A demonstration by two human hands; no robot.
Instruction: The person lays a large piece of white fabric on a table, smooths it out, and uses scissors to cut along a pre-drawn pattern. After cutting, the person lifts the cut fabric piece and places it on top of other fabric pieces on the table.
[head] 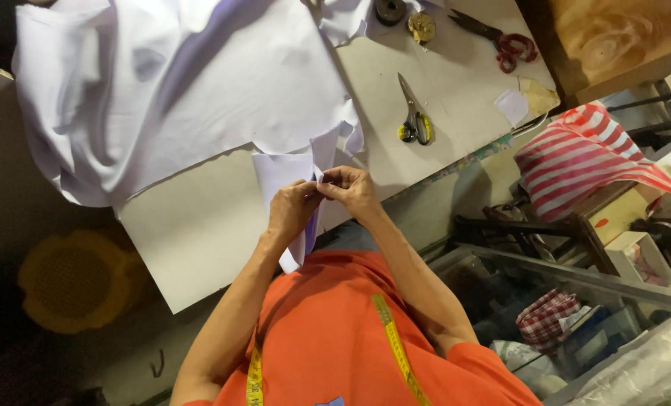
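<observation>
Orange shirt (335, 331), hands (324, 197) half-hiding small cloth piece (279, 174)

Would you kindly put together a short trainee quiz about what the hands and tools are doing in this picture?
1. True or false: both hands pinch the small white cloth piece.
2. Which tool lies nearest the right hand: A the yellow-handled scissors, B the red-handled scissors, C a hammer?
3. What hangs around the person's neck?

Key: 1 true: the left hand and right hand meet on its edge. 2 A. 3 A yellow tape measure.
</observation>
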